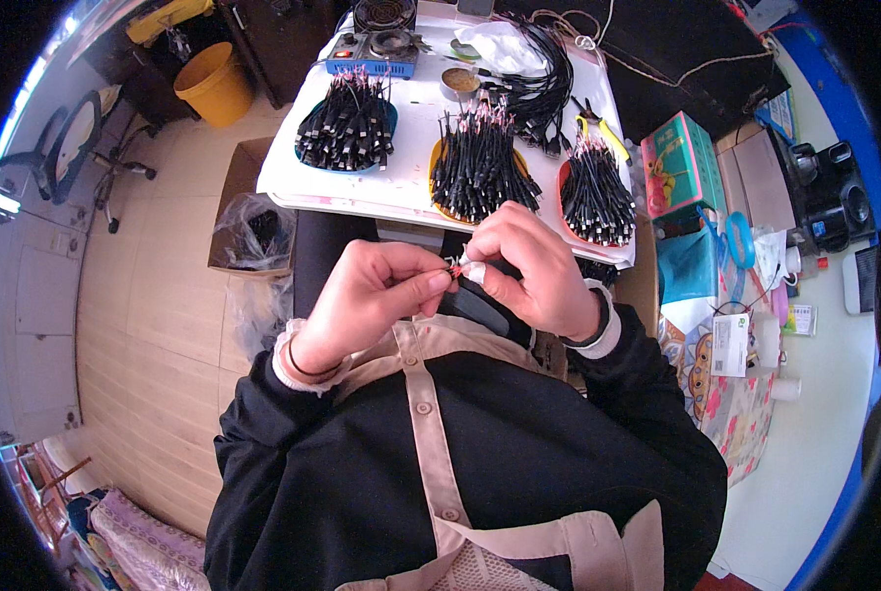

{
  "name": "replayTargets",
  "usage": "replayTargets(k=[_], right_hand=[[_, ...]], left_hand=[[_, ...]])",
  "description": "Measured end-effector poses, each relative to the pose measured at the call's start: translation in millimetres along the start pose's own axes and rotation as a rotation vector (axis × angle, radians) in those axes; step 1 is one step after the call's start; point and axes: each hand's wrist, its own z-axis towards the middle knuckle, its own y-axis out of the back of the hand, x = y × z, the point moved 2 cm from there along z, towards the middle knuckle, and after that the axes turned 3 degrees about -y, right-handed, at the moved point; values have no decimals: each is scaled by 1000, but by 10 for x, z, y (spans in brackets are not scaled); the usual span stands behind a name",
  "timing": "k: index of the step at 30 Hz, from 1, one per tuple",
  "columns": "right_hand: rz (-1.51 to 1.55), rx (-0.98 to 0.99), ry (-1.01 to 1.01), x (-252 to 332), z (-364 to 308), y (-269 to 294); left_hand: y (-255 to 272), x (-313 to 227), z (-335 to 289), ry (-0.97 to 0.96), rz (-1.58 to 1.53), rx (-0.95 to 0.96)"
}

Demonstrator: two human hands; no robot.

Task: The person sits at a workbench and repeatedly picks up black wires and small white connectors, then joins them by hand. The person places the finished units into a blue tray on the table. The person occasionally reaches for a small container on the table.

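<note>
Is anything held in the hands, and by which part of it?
The left hand and right hand pinch a small, partly red thing between them; the gripped part is unclear.

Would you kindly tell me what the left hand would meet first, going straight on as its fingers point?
The left hand, pinching a small red piece, would probably meet the right hand first, at its fingertips; the exact depth between them is unclear.

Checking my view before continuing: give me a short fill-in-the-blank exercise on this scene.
Black cables fill ____ coloured trays on the table.
The pliers have ____ handles.
The bucket stands in the picture's upper ____ part.
The left hand and right hand meet around a small ____ piece.

Missing words: three; yellow; left; red.
</note>
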Motion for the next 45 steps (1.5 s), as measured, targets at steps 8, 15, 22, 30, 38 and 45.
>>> replayTargets(k=[8, 15, 22, 30, 38, 45], right_hand=[[939, 77, -758, -170, -171, -235], [-139, -129, -23, 70, -72, -60], [182, 48, -410, -34, -155, -141], [638, 75, -626, -146, -120, -152], [-180, -132, 74, 32, -13, -155], [453, 195, -477, -15, -53, -134]], left_hand=[[-116, 21, 6, -630, 809, -223], [-64, 73, -23, -301, 378, -231], [-180, 68, -72, -629, 829, -284], [-87, 159, -29, -293, 404, -273], [-97, 120, -79, -274, 240, -236], [2, 116, -130, -366, 461, -148]])
